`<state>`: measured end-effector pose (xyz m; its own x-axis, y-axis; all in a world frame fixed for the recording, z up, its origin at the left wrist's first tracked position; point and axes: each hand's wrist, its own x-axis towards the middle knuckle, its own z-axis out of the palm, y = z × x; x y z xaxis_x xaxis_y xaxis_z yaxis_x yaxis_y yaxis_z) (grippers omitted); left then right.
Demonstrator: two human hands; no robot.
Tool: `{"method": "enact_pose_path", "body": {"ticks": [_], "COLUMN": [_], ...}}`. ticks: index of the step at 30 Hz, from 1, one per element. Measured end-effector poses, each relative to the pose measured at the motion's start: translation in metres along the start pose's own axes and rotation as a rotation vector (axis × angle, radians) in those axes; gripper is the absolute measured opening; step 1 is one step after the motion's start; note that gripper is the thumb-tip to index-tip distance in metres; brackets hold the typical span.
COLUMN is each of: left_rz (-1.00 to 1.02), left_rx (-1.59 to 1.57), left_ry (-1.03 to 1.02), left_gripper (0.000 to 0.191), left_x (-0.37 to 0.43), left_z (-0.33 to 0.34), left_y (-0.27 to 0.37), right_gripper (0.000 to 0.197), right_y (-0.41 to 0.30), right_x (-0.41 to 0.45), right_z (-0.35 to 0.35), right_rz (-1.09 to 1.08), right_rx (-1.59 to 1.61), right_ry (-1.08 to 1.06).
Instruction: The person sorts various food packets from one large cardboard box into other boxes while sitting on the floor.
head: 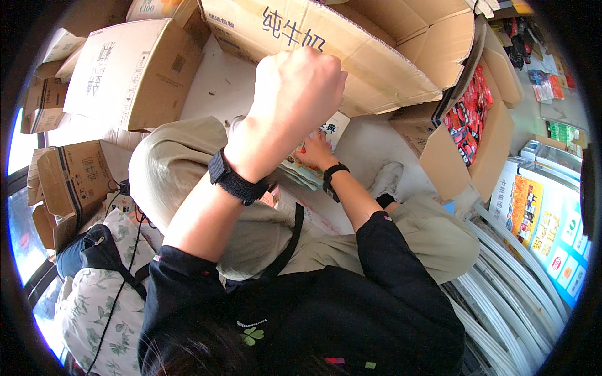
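Raised close to the camera, my left hand [298, 89] is curled into a fist, back of the hand up, with a black strap round the wrist. Its fingertips are hidden, so whether it holds anything does not show. My right hand [316, 151] lies lower, fingers spread, on a stack of printed books or booklets [301, 173] on the floor between my legs. A cover with large dark characters [339, 128] shows beyond its fingers. My left forearm and fist hide part of the stack.
A large open cardboard box [376, 70] stands just ahead. To the left are a closed carton [117, 75] and an open carton [87, 178]. At right, an open box [494, 141] holds red packets [470, 117]. White curved rails [508, 286] lie lower right. A cable [115, 301] crosses a floral cloth.
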<state>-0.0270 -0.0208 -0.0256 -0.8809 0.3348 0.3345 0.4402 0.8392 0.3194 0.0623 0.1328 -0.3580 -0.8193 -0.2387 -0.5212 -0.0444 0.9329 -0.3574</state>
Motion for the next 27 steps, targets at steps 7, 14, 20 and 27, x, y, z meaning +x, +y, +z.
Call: {"method": "enact_pose_path", "body": {"ticks": [7,14,20,27], "left_rz": [-0.036,-0.083,-0.098,-0.081], "left_rx": [0.017,0.011,0.021,0.022], "left_ry": [-0.044,-0.11,-0.117,-0.121], "left_gripper": [0.024,0.028,0.027,0.028], "left_x": [0.002,0.0,-0.001,-0.002], "left_z": [0.0,-0.001,-0.003,-0.001], "left_y": [-0.003,-0.007,-0.007,-0.008], "right_gripper": [0.095,0.11,0.113,0.112], "right_y": [-0.001,-0.01,-0.014,-0.003], "right_x": [0.009,0.017,0.02,0.028], "right_z": [-0.007,-0.039,-0.035,-0.022], "right_rz": [0.047,0.062,0.076,0.048], "right_rx": [0.032,-0.057,-0.099,-0.082], "right_ry": [-0.084,-0.176,-0.144,-0.158]}}
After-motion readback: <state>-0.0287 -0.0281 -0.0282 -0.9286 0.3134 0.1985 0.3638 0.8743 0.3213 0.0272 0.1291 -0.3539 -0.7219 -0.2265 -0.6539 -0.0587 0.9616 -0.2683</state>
